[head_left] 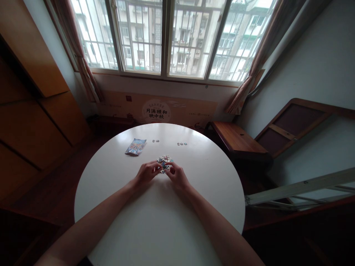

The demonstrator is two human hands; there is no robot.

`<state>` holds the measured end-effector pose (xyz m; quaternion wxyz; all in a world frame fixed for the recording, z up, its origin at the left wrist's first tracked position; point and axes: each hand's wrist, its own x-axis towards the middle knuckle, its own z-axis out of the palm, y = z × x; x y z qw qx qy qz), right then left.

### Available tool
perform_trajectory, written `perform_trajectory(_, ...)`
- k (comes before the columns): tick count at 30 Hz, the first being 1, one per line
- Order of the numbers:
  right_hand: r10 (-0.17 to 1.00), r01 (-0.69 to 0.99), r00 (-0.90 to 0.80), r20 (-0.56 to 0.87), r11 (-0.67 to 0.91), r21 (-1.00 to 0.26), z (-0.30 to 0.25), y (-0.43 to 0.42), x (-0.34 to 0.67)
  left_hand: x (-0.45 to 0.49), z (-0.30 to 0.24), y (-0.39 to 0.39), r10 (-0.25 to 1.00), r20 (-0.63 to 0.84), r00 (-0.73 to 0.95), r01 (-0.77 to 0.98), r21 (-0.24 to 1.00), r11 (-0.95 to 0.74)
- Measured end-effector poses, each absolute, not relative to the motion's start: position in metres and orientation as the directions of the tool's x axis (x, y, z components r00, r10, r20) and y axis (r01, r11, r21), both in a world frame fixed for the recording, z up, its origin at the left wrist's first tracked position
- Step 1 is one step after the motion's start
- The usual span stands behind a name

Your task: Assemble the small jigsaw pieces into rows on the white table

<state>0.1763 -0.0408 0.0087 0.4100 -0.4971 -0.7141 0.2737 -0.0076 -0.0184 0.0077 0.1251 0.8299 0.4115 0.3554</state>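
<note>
The far side of the room is being taken up by a barred window, and the left side is being lined by a wooden cabinet. In the middle, the work is being carried by a round white bench, its curved edge being shown at left, far and right. Just beyond the far right edge, a low wooden stand is being seen. The near left and near right edges are being crossed by two forearms, between which a broad stretch of white surface is being left. Wide white margins are also being shown from each hand out to the left and right edges.

By the left hand and the right hand, a pile of puzzle pieces is being touched near the middle of the bench. The fingers of both hands are being kept bent, with thumbs and fingertips near together; whether a piece is being gripped by either cannot be told. Far left of the pile, a printed packet is being held flat by the bench, well inside the edge. Toward the far edge, three loose pieces are being set apart at right, and two loose pieces at left.
</note>
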Motion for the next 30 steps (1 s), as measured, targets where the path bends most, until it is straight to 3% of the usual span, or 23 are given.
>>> perform_trajectory(30, 0.928, 0.407, -0.195, 0.319, 0.372, -0.834, 0.0063, -0.0388, 0.1756, -0.0078, 0.0046, -0.0188, 0.771, 0.474, 0.425, 0.579, 0.512, -0.634)
